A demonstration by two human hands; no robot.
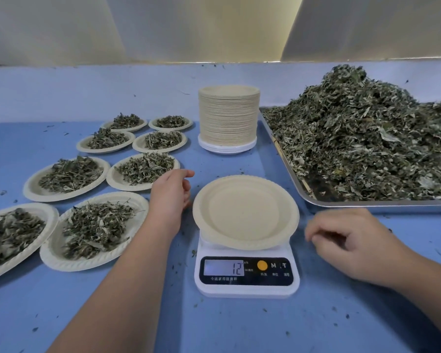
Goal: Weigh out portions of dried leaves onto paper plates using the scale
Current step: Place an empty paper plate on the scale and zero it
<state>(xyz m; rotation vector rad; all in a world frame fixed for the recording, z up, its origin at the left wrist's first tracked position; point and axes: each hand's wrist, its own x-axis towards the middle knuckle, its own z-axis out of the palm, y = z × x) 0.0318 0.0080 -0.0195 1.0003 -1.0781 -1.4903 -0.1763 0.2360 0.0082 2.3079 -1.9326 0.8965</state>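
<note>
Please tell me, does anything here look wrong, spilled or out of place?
The scale shows 12 although the plate on it is empty, so it seems not zeroed. Small leaf crumbs lie scattered over the blue table. Nothing else stands out.

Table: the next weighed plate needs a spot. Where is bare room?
Bare: the near strip in front of the scale, and the gap between scale and plate stack. Crowded: filled plates on the left, tray on the right.
</note>
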